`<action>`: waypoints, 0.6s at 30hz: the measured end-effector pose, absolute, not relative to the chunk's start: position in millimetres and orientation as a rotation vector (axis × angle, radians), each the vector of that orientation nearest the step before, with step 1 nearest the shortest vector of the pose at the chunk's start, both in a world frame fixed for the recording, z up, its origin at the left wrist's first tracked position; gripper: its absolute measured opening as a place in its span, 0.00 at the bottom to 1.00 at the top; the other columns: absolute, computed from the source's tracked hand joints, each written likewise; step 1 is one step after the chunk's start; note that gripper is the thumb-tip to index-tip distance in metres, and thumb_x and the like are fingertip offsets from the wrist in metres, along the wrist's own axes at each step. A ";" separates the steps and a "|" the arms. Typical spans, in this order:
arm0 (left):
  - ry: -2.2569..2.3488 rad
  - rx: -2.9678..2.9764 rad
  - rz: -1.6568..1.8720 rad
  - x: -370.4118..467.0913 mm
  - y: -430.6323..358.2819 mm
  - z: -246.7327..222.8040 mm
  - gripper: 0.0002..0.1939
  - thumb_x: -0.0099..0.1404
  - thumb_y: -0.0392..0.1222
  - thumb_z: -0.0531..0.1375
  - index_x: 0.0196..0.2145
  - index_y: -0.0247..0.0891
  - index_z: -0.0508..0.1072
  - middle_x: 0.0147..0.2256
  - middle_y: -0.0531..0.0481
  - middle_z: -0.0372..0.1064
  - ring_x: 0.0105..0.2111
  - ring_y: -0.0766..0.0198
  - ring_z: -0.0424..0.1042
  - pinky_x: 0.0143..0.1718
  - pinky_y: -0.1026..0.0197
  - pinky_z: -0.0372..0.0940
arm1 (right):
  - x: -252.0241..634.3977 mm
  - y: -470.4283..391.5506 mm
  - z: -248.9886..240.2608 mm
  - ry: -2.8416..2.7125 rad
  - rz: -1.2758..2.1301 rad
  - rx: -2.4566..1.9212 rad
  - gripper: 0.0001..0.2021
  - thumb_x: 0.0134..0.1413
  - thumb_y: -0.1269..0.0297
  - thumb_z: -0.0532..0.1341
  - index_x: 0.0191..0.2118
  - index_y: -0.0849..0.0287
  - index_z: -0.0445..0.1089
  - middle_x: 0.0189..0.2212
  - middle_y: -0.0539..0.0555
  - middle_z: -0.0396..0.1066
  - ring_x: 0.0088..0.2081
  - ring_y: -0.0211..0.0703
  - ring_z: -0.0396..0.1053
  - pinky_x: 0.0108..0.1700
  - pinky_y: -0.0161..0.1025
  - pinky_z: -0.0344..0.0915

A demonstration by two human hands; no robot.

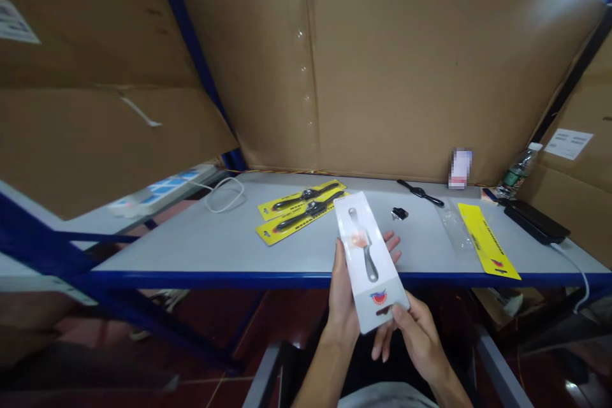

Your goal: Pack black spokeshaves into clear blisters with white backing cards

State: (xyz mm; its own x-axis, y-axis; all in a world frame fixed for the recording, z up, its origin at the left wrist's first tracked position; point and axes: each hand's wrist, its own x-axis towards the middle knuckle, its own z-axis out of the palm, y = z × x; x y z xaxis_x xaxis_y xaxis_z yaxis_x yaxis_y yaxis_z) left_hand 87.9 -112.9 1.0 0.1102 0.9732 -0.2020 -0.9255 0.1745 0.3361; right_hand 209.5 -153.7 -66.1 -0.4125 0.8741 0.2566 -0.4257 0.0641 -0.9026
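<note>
Left hand point(343, 299): fingers partly open, holding white card point(371, 262) from behind.
Right hand point(417, 331): thumb and fingers pinching its lower end.

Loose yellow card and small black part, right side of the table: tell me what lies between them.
A clear plastic sleeve, nearer the yellow card than the small black part. The head view shows it.

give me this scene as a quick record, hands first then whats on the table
left hand: supporting white printed card
right hand: gripping card's lower corner
table, left: two yellow packs with dark tools
table, right: loose dark tool, small black piece, yellow card, clear sleeve
far right: bottle, black case
</note>
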 end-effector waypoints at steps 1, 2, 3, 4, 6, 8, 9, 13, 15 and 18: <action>0.414 0.102 1.412 86.7 -107.5 2.9 0.37 0.75 0.61 0.46 0.66 0.27 0.65 0.50 0.32 0.78 0.46 0.50 0.80 0.48 0.53 0.74 | 208.0 -152.1 -66.1 -1.287 1.538 -0.559 0.19 0.69 0.49 0.58 0.45 0.63 0.72 0.22 0.54 0.74 0.21 0.41 0.74 0.21 0.30 0.66; 0.408 0.084 1.396 85.0 -102.1 3.2 0.38 0.75 0.62 0.46 0.66 0.27 0.65 0.48 0.32 0.78 0.42 0.51 0.81 0.44 0.54 0.75 | 206.9 -150.3 -66.0 -1.289 1.492 -0.614 0.20 0.68 0.48 0.59 0.45 0.63 0.71 0.22 0.53 0.74 0.21 0.40 0.74 0.22 0.31 0.66; 0.403 0.081 1.363 83.2 -96.7 2.2 0.39 0.74 0.63 0.46 0.65 0.26 0.66 0.45 0.33 0.79 0.38 0.52 0.81 0.40 0.55 0.75 | 206.2 -148.3 -65.9 -1.293 1.439 -0.670 0.20 0.67 0.47 0.59 0.44 0.63 0.71 0.21 0.53 0.73 0.21 0.39 0.73 0.22 0.31 0.67; 0.397 0.087 1.328 81.6 -91.7 0.2 0.41 0.73 0.65 0.46 0.63 0.24 0.68 0.41 0.34 0.79 0.33 0.53 0.80 0.35 0.56 0.74 | 205.8 -146.3 -65.8 -1.298 1.385 -0.725 0.20 0.66 0.46 0.60 0.44 0.62 0.71 0.21 0.52 0.73 0.21 0.39 0.72 0.22 0.32 0.67; 0.387 0.119 1.278 80.2 -82.8 -5.4 0.43 0.72 0.68 0.45 0.58 0.22 0.72 0.35 0.35 0.78 0.27 0.55 0.77 0.28 0.58 0.72 | 205.9 -143.2 -66.4 -1.321 1.287 -0.819 0.20 0.65 0.45 0.61 0.41 0.61 0.71 0.21 0.51 0.71 0.21 0.39 0.71 0.23 0.33 0.68; 0.372 0.152 1.291 81.4 -76.3 -10.8 0.42 0.72 0.69 0.45 0.53 0.23 0.75 0.33 0.37 0.77 0.25 0.57 0.75 0.25 0.59 0.70 | 206.3 -141.9 -68.2 -1.353 1.205 -0.897 0.20 0.63 0.45 0.62 0.39 0.60 0.71 0.22 0.50 0.71 0.22 0.39 0.71 0.24 0.34 0.68; 0.367 0.163 1.310 82.8 -74.0 -12.9 0.41 0.72 0.69 0.45 0.51 0.25 0.76 0.33 0.38 0.77 0.25 0.58 0.75 0.26 0.59 0.70 | 206.3 -142.1 -69.5 -1.352 1.151 -0.933 0.19 0.62 0.45 0.63 0.38 0.59 0.70 0.23 0.50 0.71 0.23 0.39 0.71 0.25 0.34 0.68; 0.441 0.179 1.519 89.3 -71.2 -17.7 0.36 0.71 0.68 0.49 0.48 0.30 0.78 0.38 0.38 0.78 0.31 0.59 0.77 0.35 0.58 0.74 | 205.4 -145.9 -72.9 -1.202 0.882 -1.040 0.16 0.58 0.51 0.68 0.36 0.55 0.65 0.27 0.47 0.69 0.23 0.34 0.65 0.25 0.32 0.65; 0.496 0.183 1.665 91.5 -73.0 -18.7 0.37 0.71 0.69 0.48 0.48 0.31 0.78 0.41 0.39 0.79 0.34 0.58 0.78 0.39 0.57 0.74 | 204.6 -148.0 -71.1 -1.168 0.824 -1.048 0.14 0.58 0.53 0.69 0.35 0.55 0.66 0.27 0.47 0.68 0.21 0.33 0.63 0.23 0.32 0.63; 0.494 0.194 1.800 92.6 -79.5 -18.2 0.38 0.71 0.70 0.46 0.49 0.33 0.78 0.42 0.40 0.79 0.37 0.57 0.79 0.42 0.56 0.73 | 203.3 -150.5 -64.6 -1.209 0.869 -1.012 0.12 0.60 0.54 0.67 0.36 0.57 0.71 0.27 0.49 0.69 0.20 0.33 0.65 0.23 0.33 0.63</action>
